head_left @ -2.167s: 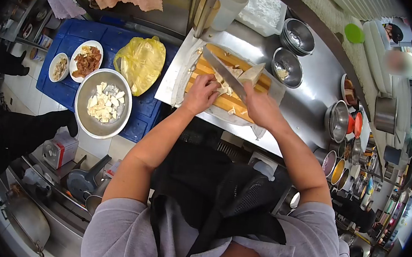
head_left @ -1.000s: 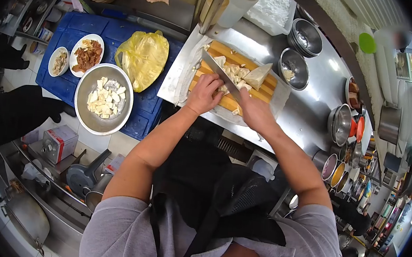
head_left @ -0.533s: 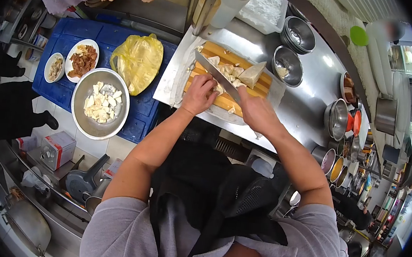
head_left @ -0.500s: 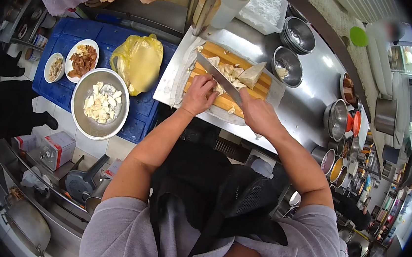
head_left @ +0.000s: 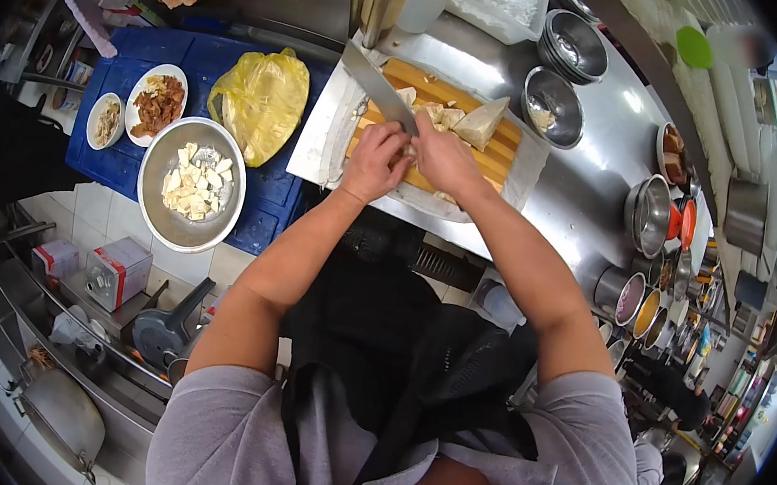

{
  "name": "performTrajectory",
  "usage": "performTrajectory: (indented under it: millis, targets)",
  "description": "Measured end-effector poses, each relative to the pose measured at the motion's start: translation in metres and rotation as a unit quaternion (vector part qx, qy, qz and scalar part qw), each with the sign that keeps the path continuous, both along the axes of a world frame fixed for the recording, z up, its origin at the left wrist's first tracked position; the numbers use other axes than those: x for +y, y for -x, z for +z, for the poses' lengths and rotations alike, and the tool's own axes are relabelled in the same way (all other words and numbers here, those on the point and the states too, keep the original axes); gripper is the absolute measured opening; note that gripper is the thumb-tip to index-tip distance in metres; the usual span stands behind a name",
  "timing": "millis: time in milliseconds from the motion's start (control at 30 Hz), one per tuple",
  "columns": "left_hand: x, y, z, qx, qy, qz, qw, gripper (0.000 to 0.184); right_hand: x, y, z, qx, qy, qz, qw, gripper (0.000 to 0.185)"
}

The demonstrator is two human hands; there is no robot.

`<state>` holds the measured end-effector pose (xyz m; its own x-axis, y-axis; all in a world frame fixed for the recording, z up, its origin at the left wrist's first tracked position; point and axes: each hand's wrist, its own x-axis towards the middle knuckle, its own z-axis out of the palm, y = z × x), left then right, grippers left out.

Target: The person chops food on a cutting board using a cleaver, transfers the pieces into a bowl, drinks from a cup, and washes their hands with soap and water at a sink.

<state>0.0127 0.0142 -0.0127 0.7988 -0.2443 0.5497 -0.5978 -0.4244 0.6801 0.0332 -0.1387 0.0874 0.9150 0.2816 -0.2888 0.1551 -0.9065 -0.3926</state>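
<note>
My right hand (head_left: 446,157) grips the handle of a broad kitchen knife (head_left: 372,83), its blade angled up and left over the near-left part of a striped wooden cutting board (head_left: 503,143). Beside it, my left hand (head_left: 378,159) has its fingers curled around a small pale food piece, mostly hidden, at the board's near edge. Behind the right hand lie cut pale chunks (head_left: 442,115) and a larger pale wedge (head_left: 482,122). A white cloth (head_left: 525,167) lies under the board.
On a blue surface (head_left: 124,175) at left are a metal bowl (head_left: 151,206) of pale chunks, a plate of brown food (head_left: 158,108), a small bowl (head_left: 104,122) and a yellow plastic bag (head_left: 261,104). Metal bowls (head_left: 554,107) stand right of the board on the steel counter (head_left: 593,159).
My right hand has moved left and up with the knife, close against my left hand. The blade now reaches past the board's far-left corner. The view has shifted slightly.
</note>
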Motion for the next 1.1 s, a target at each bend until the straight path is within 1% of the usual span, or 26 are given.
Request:
performTrajectory:
  millis: [100,167,233,300,333,400,467,500,600,700,767,867,1100]
  targets:
    - [-0.002,-0.008,0.002,0.005,0.002,0.005,1.0,0.036,-0.006,0.002,0.018,-0.039,-0.006,-0.02,0.999,0.024]
    - [-0.001,-0.004,-0.002,0.026,0.016,0.013,0.999,0.035,-0.013,0.01,0.049,-0.031,0.011,-0.035,0.999,0.023]
    - [0.0,0.0,-0.004,0.032,0.013,0.012,0.999,0.033,-0.024,0.024,0.064,-0.023,0.024,-0.05,0.998,0.023]
    - [0.0,-0.005,-0.002,0.027,0.009,0.011,1.0,0.032,-0.034,0.034,0.074,0.007,0.049,-0.019,0.999,0.022]
    - [0.0,-0.004,-0.002,0.022,0.008,0.013,1.0,0.031,-0.036,0.039,0.079,0.003,0.051,-0.016,0.999,0.022]
    - [0.0,-0.003,-0.001,0.018,0.007,0.018,1.0,0.031,-0.038,0.052,0.087,0.067,0.095,-0.008,0.993,0.022]
    - [0.0,-0.003,0.0,0.02,0.008,0.015,1.0,0.032,-0.041,0.063,0.092,0.087,0.103,0.001,0.991,0.022]
    - [0.0,-0.003,0.0,0.021,0.007,0.015,1.0,0.032,-0.042,0.067,0.093,0.108,0.111,0.008,0.988,0.022]
    - [0.0,-0.002,0.002,0.025,0.008,0.01,1.0,0.033,-0.046,0.073,0.089,0.118,0.086,-0.018,0.989,0.024]
    - [-0.001,-0.004,0.003,0.02,0.008,0.014,1.0,0.036,-0.04,0.07,0.08,0.116,0.083,-0.015,0.99,0.022]
    - [-0.001,-0.004,0.002,0.017,0.005,0.019,1.0,0.033,-0.038,0.068,0.067,0.109,0.065,-0.024,0.992,0.023]
    - [0.0,-0.005,0.001,0.018,0.01,0.014,1.0,0.034,-0.041,0.066,0.053,0.099,0.032,-0.037,0.994,0.023]
    - [-0.002,-0.005,0.001,0.019,0.018,0.018,1.0,0.03,-0.034,0.055,0.048,0.111,0.007,-0.052,0.992,0.024]
